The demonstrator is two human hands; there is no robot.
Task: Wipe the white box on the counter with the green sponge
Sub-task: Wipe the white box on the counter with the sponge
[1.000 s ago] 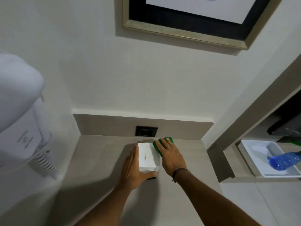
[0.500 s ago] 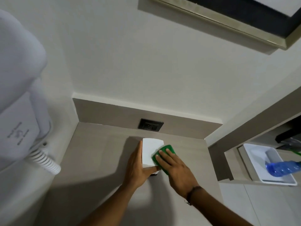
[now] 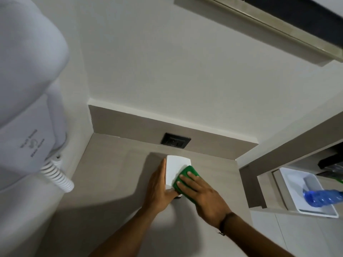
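A small white box (image 3: 175,167) stands on the beige counter (image 3: 115,179) near the back wall. My left hand (image 3: 157,190) grips the box from its left side, with the thumb across its near end. The green sponge (image 3: 187,173) lies flat on the box's top right part. My right hand (image 3: 202,195) presses on the sponge with the fingers spread; most of the sponge is hidden under that hand.
A dark wall socket (image 3: 175,141) sits in the backsplash just behind the box. A white wall-mounted hair dryer (image 3: 27,80) with a coiled cord (image 3: 57,177) hangs at the left. To the right, a white tray (image 3: 293,184) holds a blue plastic bottle (image 3: 323,198).
My right hand has slid the sponge from the box's far right corner onto its top, toward me. The left hand kept its hold. The camera tilted down.
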